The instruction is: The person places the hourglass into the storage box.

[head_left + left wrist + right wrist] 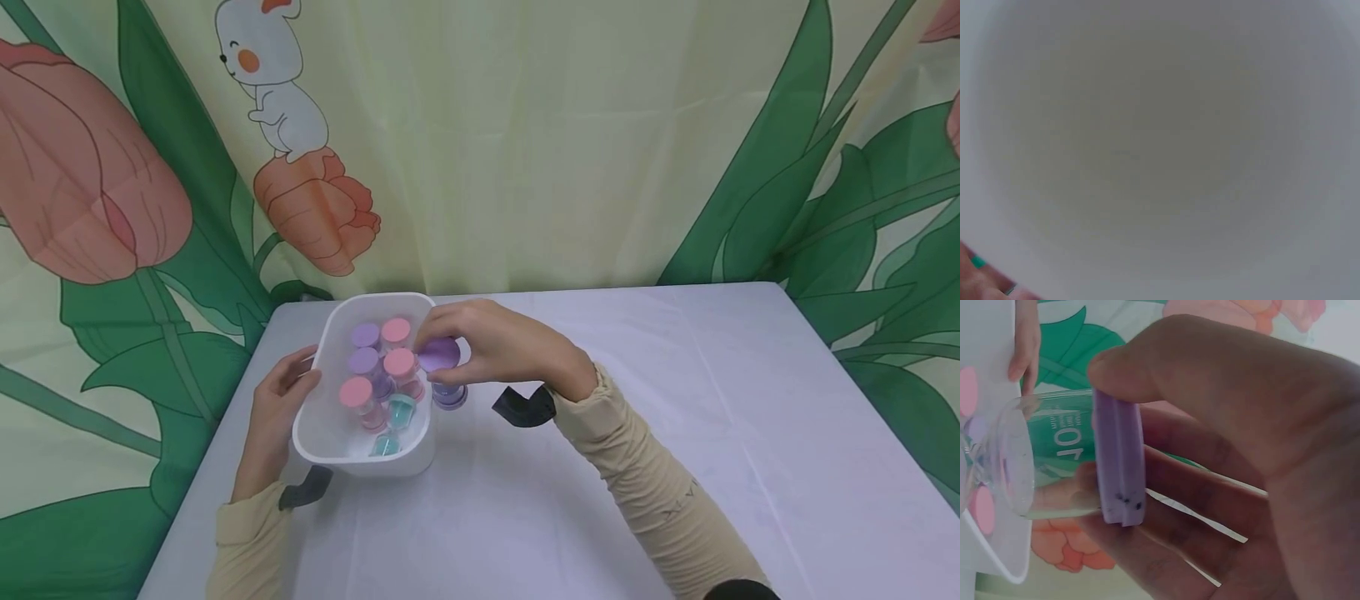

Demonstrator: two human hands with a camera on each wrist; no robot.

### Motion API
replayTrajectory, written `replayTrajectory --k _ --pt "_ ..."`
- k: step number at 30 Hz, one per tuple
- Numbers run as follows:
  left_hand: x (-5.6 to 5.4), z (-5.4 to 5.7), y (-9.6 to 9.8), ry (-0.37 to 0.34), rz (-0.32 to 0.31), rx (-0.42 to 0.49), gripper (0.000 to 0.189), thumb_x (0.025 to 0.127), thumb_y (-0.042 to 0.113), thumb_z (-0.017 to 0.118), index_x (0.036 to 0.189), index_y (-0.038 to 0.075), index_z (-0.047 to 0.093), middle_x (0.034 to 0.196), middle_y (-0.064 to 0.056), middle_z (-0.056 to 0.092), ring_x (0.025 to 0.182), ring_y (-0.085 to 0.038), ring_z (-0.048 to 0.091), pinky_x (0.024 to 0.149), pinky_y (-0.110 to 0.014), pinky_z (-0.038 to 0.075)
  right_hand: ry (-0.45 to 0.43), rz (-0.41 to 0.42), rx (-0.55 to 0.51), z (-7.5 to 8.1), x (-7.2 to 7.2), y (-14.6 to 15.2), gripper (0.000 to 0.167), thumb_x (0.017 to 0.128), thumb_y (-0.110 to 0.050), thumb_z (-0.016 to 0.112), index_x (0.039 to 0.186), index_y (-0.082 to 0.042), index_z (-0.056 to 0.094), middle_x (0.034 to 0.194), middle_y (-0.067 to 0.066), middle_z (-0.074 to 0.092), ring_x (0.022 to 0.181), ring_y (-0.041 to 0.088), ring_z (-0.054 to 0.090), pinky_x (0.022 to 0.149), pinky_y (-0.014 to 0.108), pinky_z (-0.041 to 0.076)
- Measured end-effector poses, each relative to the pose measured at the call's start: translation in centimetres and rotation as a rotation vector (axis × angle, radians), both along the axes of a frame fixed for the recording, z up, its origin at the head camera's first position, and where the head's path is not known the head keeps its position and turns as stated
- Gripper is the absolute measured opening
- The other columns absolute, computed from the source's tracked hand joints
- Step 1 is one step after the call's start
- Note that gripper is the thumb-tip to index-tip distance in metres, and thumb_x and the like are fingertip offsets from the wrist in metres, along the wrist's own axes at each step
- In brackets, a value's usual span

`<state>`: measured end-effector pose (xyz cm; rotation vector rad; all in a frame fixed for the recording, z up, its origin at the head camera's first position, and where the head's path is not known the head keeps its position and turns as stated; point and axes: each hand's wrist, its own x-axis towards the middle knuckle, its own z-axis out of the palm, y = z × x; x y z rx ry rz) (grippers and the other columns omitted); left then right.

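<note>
My right hand grips a sand timer by its purple cap, thumb on one side and fingers on the other. The clear glass bulb bears a white "10". This timer is just outside the right wall of a white plastic bin; whether its base touches the table cannot be told. My left hand rests against the bin's left side, fingers along the outer wall and thumb by the rim. Inside the bin are several sand timers with pink caps, purple caps and teal ends.
The bin stands on a table with a white cloth. A curtain printed with a rabbit, a carrot and tulips hangs behind it. Black straps are around both wrists. The bin's pale wall fills the left wrist view.
</note>
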<state>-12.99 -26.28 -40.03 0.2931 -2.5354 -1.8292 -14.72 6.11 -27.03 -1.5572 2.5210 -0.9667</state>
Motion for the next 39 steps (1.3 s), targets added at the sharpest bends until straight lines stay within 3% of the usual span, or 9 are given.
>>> replayTrajectory --k 11,20,36,39 --pt "-0.1 -0.1 0.0 -0.010 0.018 -0.004 0.053 0.098 0.047 0.056 0.147 0.027 0.047 0.148 -0.010 0.048 0.120 -0.016 0.054 0.081 -0.016 0.053 -0.045 -0.007 0.042 1.0 0.0 0.0 0.020 0.086 -0.014 0.071 0.107 -0.014 0.074 0.103 -0.009 0.068 0.093 0.003 0.058 0.084 0.018 0.050" --pt "-0.1 -0.1 -0.1 -0.009 0.024 -0.011 0.053 0.098 0.047 0.056 0.147 0.028 0.047 0.147 -0.009 0.049 0.117 -0.014 0.056 0.080 -0.018 0.055 0.012 0.030 -0.021 1.4 -0.5 -1.6 0.019 0.087 -0.019 0.073 0.105 -0.014 0.075 0.098 -0.010 0.067 0.087 0.002 0.057 0.080 0.018 0.050" --pt "-0.1 -0.2 -0.2 -0.020 0.006 0.002 0.054 0.099 0.048 0.055 0.148 0.028 0.045 0.151 -0.009 0.046 0.130 -0.025 0.050 0.082 -0.016 0.053 -0.077 0.066 -0.054 -0.3 -2.0 -5.2 0.021 0.086 -0.017 0.074 0.106 -0.010 0.075 0.100 -0.006 0.068 0.088 0.003 0.056 0.080 0.021 0.051" --pt "-0.1 -0.2 -0.2 -0.007 -0.002 0.004 0.053 0.099 0.047 0.055 0.148 0.028 0.046 0.150 -0.009 0.047 0.126 -0.021 0.053 0.082 -0.017 0.054 -0.073 0.079 -0.061 -0.8 -2.3 -6.0 0.020 0.086 -0.018 0.075 0.104 -0.010 0.075 0.099 -0.006 0.068 0.087 0.002 0.056 0.079 0.019 0.051"
